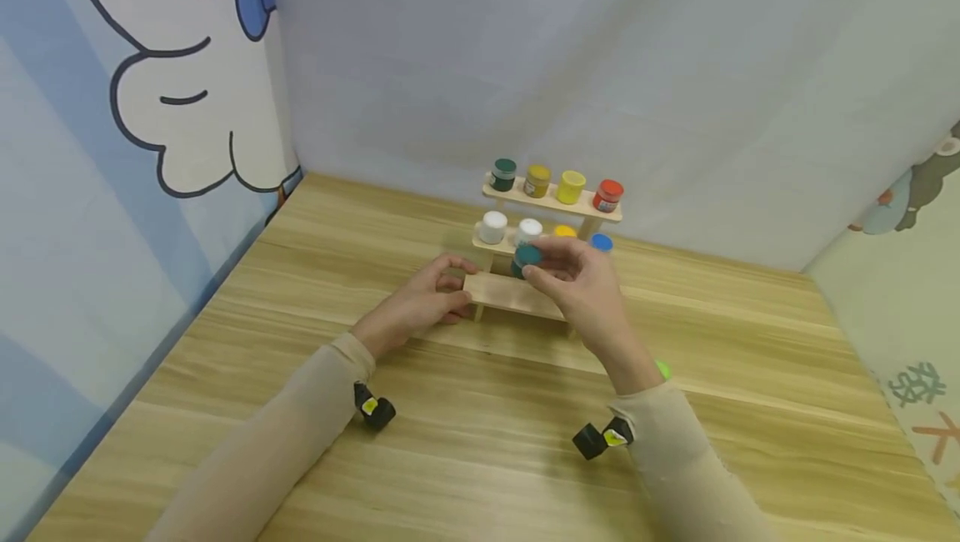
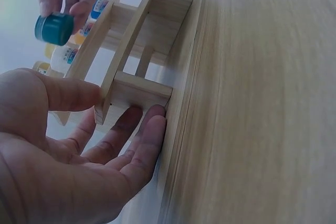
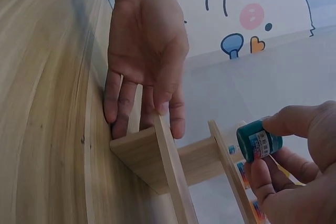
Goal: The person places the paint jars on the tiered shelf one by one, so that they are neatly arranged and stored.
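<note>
A three-tier wooden rack [image 1: 510, 293] stands on the table. My left hand [image 1: 420, 302] holds the left end of its lowest shelf, thumb at the shelf's edge and fingers by the leg, as the left wrist view shows. Above that bare lowest shelf, my right hand [image 1: 588, 283] pinches a teal paint jar [image 3: 260, 140] between thumb and fingers. The label on this jar faces the right wrist camera. On the middle tier are white jars [image 1: 492, 227], an orange-yellow jar [image 1: 564, 231] and a blue jar [image 1: 602, 243], partly hidden behind my right hand.
The top tier carries a dark green jar [image 1: 503, 175], an ochre jar [image 1: 537, 181], a yellow jar [image 1: 571, 188] and a red jar [image 1: 608, 196]. Something bright green [image 1: 663, 369] peeks out beside my right wrist. A pale curtain [image 1: 562, 67] hangs behind the wooden table [image 1: 465, 450].
</note>
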`<action>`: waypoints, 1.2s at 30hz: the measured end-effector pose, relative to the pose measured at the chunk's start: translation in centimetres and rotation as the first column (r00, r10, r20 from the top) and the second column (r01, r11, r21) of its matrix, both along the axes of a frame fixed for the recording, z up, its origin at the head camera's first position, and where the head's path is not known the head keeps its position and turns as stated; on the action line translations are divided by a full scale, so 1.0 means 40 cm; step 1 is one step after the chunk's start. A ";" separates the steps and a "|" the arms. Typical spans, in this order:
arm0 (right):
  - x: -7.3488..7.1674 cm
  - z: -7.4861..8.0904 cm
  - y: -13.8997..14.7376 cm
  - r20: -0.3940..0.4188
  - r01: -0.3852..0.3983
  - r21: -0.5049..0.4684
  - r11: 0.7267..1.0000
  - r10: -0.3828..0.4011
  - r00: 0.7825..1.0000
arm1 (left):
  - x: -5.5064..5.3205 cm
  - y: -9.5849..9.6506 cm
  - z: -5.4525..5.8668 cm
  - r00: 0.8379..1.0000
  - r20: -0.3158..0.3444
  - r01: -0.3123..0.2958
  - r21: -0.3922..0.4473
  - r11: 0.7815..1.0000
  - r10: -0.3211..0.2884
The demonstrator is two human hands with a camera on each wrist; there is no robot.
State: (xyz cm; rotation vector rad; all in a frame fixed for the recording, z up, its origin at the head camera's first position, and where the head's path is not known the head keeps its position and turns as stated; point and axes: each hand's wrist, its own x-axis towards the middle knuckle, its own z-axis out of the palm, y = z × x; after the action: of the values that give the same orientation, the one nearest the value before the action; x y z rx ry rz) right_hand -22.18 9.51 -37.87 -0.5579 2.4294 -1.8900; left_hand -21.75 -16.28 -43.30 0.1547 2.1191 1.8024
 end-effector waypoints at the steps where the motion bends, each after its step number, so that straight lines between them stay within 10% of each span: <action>1: 0.001 0.000 -0.008 -0.003 0.007 -0.003 1.000 -0.007 1.000 | -0.001 0.002 0.000 1.000 -0.001 0.001 0.001 1.000 -0.001; 36: 0.013 -0.089 -0.122 0.048 0.081 0.015 0.997 -0.082 0.996 | -0.005 0.003 -0.003 1.000 0.004 -0.016 0.015 1.000 0.016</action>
State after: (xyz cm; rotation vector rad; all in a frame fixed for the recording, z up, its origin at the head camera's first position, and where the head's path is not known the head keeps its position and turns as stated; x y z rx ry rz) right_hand -21.64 4.63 -41.44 -0.4134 2.4682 -1.8916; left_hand -21.97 -16.17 -43.43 0.1387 2.1100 1.8265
